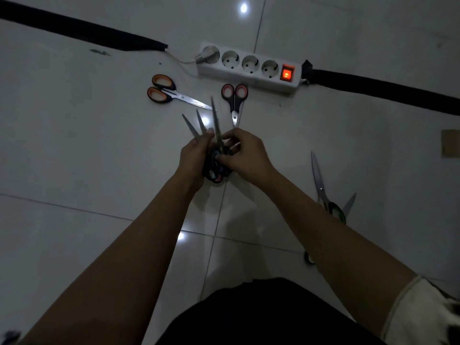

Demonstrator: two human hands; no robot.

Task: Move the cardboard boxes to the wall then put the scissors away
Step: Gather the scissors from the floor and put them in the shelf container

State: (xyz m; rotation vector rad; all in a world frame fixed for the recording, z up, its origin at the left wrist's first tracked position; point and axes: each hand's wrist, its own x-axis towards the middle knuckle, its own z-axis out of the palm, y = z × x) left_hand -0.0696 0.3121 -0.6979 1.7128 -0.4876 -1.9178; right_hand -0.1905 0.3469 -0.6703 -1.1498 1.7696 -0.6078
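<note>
Both hands meet over the floor [74,145], in front of the strip [249,67] and nearer the person than it. The left hand [193,158] grips a bundle [216,123] of scissors, its fingers wrapped narrow round the dark handles. 3 blades fan up out of the fist, their tips aimed toward the strip. The right hand [245,155] holds the same bundle from the other side, fingers curled and pinching at the handles where the tallest blade starts. How many pairs the bundle has cannot be told; the handles are a dark clump.

The strip lies white on the tiles with 4 sockets and a lit orange switch [287,72] at its right end. A plug [206,56] sits in the leftmost socket. 1 black sleeve [82,31] runs off to the left of the strip, and another [385,89] runs off from its right end.

The orange scissors [171,92] lie shut on the floor left of the strip and a little in front, blades pointing right toward the hands. The red scissors [234,98] lie shut just in front of the strip, handles almost at its edge and the tip toward the right hand. The green scissors [323,190] lie open well in front of the strip's right end, partly hidden by the right forearm. A piece of cardboard [450,143] shows far right of the strip, cut off by the frame edge.
</note>
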